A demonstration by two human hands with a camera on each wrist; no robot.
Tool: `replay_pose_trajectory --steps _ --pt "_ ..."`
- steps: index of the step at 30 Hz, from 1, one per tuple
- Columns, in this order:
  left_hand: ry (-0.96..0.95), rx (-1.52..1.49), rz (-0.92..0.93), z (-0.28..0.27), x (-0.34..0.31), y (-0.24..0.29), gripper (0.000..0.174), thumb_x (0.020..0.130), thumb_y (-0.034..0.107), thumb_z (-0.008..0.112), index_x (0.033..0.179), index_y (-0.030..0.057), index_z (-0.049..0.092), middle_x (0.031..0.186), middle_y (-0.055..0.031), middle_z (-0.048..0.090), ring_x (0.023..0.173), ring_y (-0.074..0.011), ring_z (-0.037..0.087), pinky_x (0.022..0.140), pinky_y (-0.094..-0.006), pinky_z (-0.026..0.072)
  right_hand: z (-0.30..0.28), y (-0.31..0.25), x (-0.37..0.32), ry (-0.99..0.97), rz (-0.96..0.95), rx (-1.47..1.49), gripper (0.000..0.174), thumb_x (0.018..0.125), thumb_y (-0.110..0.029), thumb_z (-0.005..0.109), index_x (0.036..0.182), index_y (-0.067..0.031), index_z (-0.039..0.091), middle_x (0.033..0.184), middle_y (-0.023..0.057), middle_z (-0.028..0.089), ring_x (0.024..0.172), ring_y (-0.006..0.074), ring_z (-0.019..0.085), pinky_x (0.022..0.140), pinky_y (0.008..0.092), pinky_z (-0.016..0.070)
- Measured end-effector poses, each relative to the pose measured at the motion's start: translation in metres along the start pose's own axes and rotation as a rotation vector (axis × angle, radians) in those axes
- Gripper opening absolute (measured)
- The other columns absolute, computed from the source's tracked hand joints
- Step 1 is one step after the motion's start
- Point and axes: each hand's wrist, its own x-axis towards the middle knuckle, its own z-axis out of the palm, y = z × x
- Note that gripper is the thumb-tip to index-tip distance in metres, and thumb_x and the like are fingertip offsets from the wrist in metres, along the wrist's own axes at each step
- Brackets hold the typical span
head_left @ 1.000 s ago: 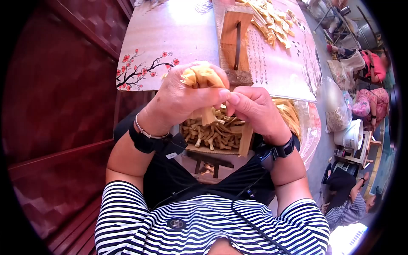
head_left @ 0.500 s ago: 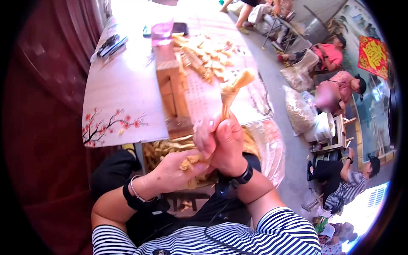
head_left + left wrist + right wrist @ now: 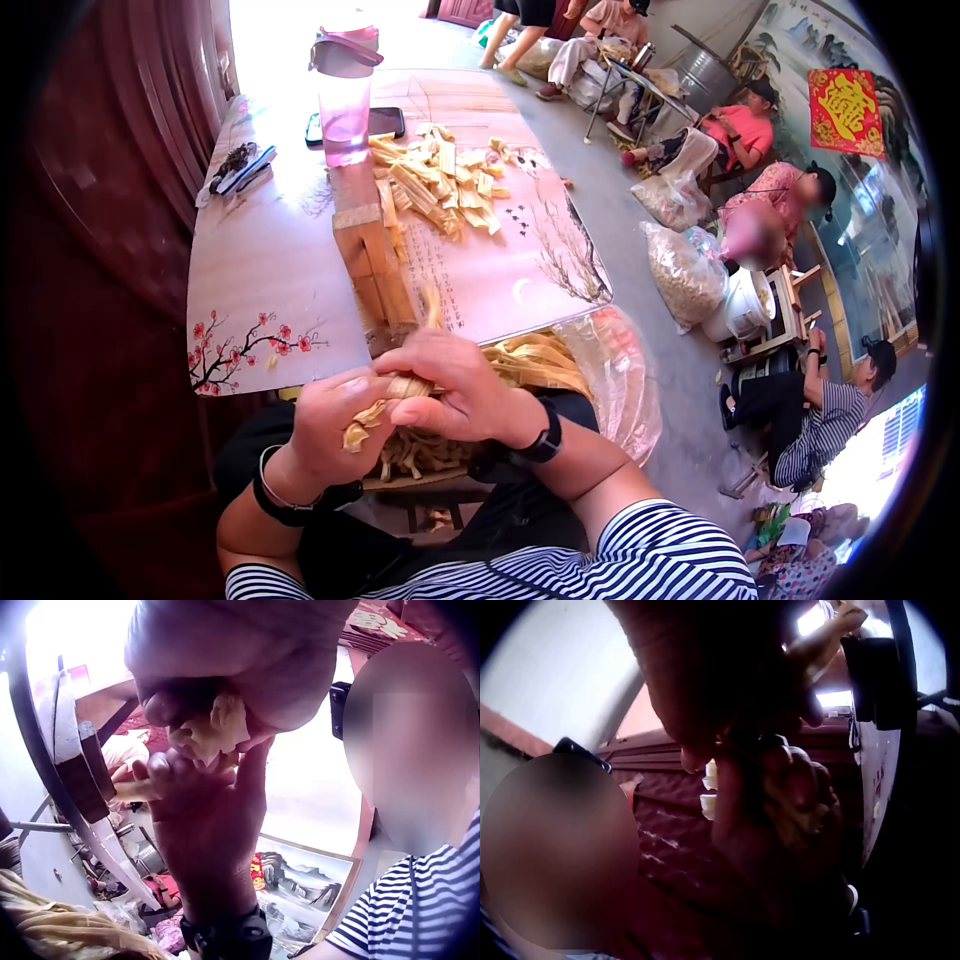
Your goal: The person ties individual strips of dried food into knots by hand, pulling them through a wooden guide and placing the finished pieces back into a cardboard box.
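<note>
Both hands meet in front of the body, over a box of short yellow pieces [image 3: 425, 457]. My left hand [image 3: 335, 418] grips a folded pale yellow strip [image 3: 362, 428], whose crumpled ends stick out beside the thumb. My right hand [image 3: 465, 390] curls over the same strip from the other side, thumb against it. A narrow strip end [image 3: 432, 305] points up beyond the right hand's fingers. In the left wrist view the crumpled ends [image 3: 217, 731] show between the two hands. The right wrist view is dark, with the narrow end [image 3: 829, 641] at upper right.
An upright wooden block stand [image 3: 370, 260] rises at the table edge. Behind are a pile of yellow strips [image 3: 450, 190], a pink bottle [image 3: 345, 110] and a phone [image 3: 387, 122]. Long strips [image 3: 540, 362] lie beside a plastic sheet [image 3: 620, 375]. Several people sit at right.
The right hand, which held a strip raised upright, has come down against the left hand and wrapped over the strip. The view has tilted up, showing more of the table and room.
</note>
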Motion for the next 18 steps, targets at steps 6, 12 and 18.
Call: replay_pose_trajectory --steps 6,12,18 --pt "0.096 -0.725 -0.632 -0.001 -0.015 -0.008 0.017 0.093 0.007 0.052 0.085 -0.0048 0.061 0.071 -0.0032 0.058 0.059 -0.011 0.054 0.053 -0.0241 0.0444 0.001 -0.015 0.004 0.071 -0.213 -0.185 0.025 0.075 -0.021 0.079 0.083 -0.0068 0.061 0.068 0.0047 0.056 0.057 0.0207 0.052 0.052 0.0312 0.0384" --pt "-0.645 -0.574 -0.583 0.015 -0.018 -0.014 0.023 0.093 0.02 0.057 0.077 0.0042 0.062 0.068 0.0013 0.059 0.063 -0.0083 0.052 0.056 -0.0226 0.0422 -0.006 -0.025 0.0 0.06 -0.373 -0.202 0.022 0.072 -0.016 0.073 0.064 -0.0091 0.054 0.058 0.0022 0.043 0.049 0.0198 0.044 0.048 0.032 0.0328" --pt "-0.625 -0.732 -0.031 0.007 -0.006 0.011 0.023 0.088 0.025 0.068 0.099 0.0051 0.07 0.082 -0.0017 0.068 0.064 -0.0169 0.06 0.061 -0.0272 0.048 -0.013 -0.011 0.002 0.09 -0.187 -0.251 0.025 0.079 -0.012 0.067 0.061 -0.0082 0.05 0.057 0.0063 0.046 0.048 0.0225 0.046 0.048 0.0344 0.0347"
